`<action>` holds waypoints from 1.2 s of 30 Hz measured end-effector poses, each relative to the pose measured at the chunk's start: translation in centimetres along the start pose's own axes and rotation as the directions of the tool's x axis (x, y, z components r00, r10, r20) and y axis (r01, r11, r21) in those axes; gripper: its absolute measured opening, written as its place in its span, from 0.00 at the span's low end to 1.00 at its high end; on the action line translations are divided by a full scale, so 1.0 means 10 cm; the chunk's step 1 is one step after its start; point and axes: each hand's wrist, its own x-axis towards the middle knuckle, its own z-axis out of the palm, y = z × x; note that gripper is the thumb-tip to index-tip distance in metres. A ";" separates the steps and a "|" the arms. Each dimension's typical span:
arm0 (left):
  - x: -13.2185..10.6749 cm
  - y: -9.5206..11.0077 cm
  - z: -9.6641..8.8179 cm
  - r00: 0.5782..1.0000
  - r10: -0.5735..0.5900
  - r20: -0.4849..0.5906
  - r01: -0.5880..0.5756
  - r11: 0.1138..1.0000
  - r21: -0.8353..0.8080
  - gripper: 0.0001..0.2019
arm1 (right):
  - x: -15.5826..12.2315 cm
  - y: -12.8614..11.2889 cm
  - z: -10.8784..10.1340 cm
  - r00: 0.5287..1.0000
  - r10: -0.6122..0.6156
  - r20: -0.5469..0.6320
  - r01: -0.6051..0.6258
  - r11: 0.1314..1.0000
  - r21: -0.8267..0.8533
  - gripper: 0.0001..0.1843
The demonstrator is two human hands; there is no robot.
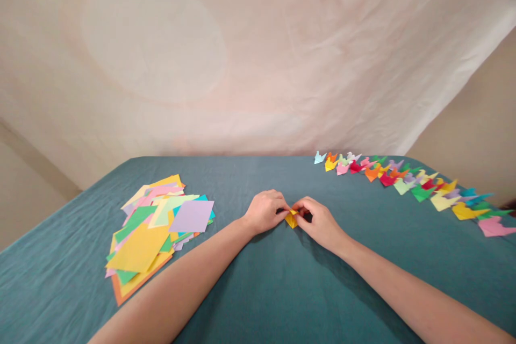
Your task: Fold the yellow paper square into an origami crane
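A small folded piece of yellow origami paper (292, 220) is at the middle of the table, between my two hands. My left hand (266, 212) pinches its left side with thumb and index finger. On the other side, my right hand (317, 221) grips the paper's upper right with its fingertips. The folded paper points downward toward me, and its upper edges are partly hidden by my fingers.
A loose pile of coloured paper sheets (139, 247) lies on the left, with a lilac square (192, 216) on top. Several folded paper birds (403, 186) stand in rows along the right. A dark green cloth (258, 301) covers the table; a pale sheet (258, 54) hangs behind.
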 end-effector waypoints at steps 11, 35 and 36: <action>-0.02 0.04 -0.07 0.990 0.138 0.026 -0.140 0.968 0.210 0.09 | 0.00 0.03 -0.07 0.994 -0.090 0.054 0.092 0.995 -0.025 0.11; -0.02 0.04 -0.04 0.992 0.126 0.030 -0.130 0.969 0.211 0.10 | -0.04 -0.10 -0.05 0.961 -0.276 -0.035 0.231 0.863 -0.450 0.05; -0.02 0.03 -0.04 0.992 0.121 0.032 -0.125 0.970 0.211 0.10 | -0.04 -0.10 -0.05 0.959 -0.284 -0.026 0.241 0.855 -0.460 0.05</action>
